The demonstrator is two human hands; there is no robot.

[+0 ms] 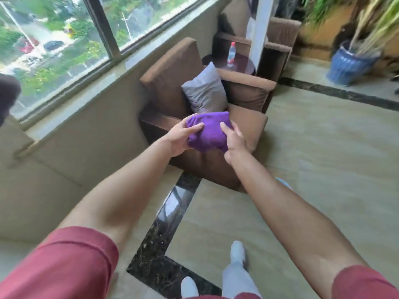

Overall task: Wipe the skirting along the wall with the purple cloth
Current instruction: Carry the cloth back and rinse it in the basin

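I hold a bunched purple cloth [208,131] in front of me with both hands, out over a brown armchair. My left hand [180,138] grips its left side, fingers curled over the top. My right hand [234,142] pinches its right side. The beige wall [86,145] under the window runs along my left; its foot meets the floor near a dark marble strip [166,229]. I cannot make out a distinct skirting in this blurred frame.
A brown armchair [248,124] with a grey cushion [205,91] stands against the wall ahead. Behind it are a small dark round table with a plastic bottle [231,53], a second armchair, and a blue plant pot [349,63]. Beige tiled floor spreads to the right.
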